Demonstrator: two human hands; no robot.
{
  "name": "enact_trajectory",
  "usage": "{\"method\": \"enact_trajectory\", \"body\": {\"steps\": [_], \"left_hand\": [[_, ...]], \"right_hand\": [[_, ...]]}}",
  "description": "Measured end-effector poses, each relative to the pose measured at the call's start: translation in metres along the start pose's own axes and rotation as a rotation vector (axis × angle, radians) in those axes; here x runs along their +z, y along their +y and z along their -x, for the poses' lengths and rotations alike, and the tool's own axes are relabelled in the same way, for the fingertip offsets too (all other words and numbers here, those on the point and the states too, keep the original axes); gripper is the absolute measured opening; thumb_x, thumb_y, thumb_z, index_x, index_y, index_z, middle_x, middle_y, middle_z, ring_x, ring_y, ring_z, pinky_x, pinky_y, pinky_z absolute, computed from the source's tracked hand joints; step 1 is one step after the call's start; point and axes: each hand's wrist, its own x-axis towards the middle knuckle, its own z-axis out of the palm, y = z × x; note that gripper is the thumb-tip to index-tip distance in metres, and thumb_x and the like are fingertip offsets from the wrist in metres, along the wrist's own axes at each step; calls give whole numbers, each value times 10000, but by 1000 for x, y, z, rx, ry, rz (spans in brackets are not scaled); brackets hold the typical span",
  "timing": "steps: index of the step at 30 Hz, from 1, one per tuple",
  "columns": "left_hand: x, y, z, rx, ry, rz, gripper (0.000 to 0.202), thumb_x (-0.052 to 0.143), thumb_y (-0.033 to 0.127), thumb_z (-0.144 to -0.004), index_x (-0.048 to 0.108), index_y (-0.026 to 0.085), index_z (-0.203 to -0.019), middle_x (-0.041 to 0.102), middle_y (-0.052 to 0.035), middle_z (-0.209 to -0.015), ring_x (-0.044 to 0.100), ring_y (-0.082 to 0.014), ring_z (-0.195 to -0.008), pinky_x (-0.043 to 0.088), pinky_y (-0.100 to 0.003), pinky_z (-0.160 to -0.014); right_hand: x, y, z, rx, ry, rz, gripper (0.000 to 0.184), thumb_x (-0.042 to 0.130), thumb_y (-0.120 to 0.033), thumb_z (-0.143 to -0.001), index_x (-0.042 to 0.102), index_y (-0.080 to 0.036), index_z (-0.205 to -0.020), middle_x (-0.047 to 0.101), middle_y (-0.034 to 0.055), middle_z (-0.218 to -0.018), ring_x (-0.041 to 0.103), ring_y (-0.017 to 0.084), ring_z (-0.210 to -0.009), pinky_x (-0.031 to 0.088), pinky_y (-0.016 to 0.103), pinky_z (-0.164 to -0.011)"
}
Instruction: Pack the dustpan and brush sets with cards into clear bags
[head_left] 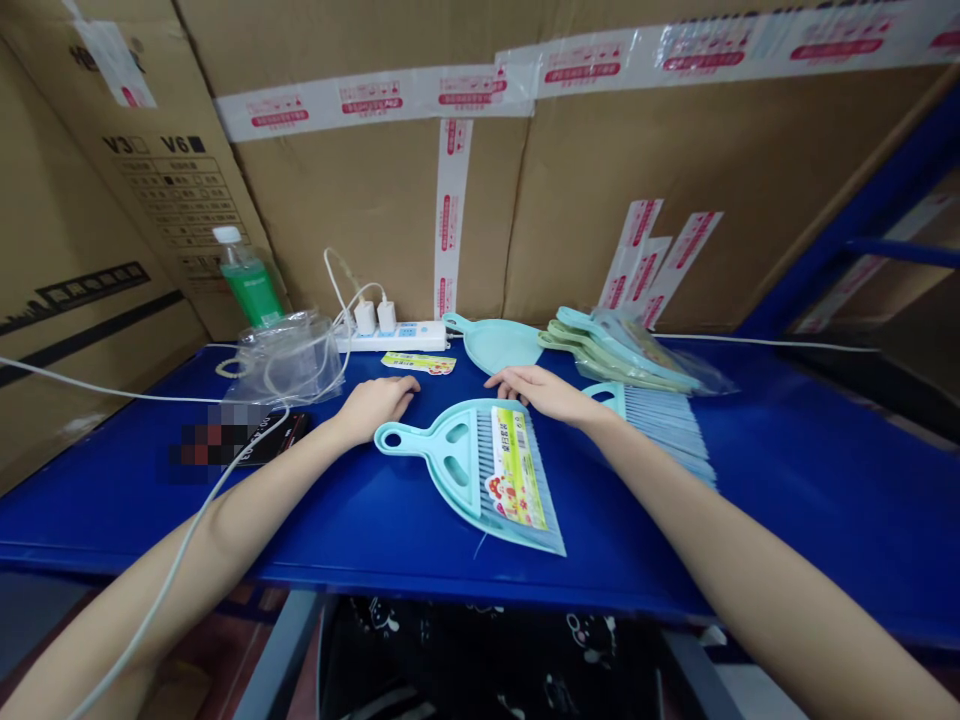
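Head view: we see the left hand [375, 402] resting flat on the blue table [787, 470], fingers loosely open, holding nothing, just beside the teal dustpan set [480, 470] at table centre. The right hand [541, 392] lies open, fingers spread, touching the set's far edge. A paper label [418, 363] lies beyond.
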Motion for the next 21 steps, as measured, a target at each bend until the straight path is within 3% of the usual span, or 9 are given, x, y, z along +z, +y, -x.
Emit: {"method": "enact_trajectory", "body": {"steps": [6,11,16,21], "left_hand": [[1,4,1,32,-40,-90,298,366,213,-905,516,204,-1163,652,-94,-1134,630,-276,-1010,495,-397,-813],[0,3,1,41,-43,-154,304,362,215,-907,500,227,-1177,649,-54,-1155,628,-240,-1026,507,-354,-803],[-3,5,2,51,-30,-233,300,371,215,-900,530,240,-1154,661,-31,-1125,635,-214,-996,508,-322,-783],[-17,4,7,-25,50,-366,299,380,110,-842,608,141,-1032,648,-157,-1049,600,-294,-1013,477,-393,-812]], "right_hand": [[0,4,-3,37,-6,-111,369,303,-282,-914,632,-126,-977,651,73,-810,579,154,-700,446,274,-632],[3,-3,1,-36,-14,75,244,429,-274,-855,643,-160,-880,661,59,-840,585,175,-763,440,290,-686],[6,-9,5,-56,-43,136,224,430,-311,-832,591,-176,-754,614,29,-716,553,166,-674,416,283,-622],[5,-9,5,-76,-49,142,216,420,-316,-812,555,-183,-707,576,14,-677,521,155,-645,396,279,-609]]}}
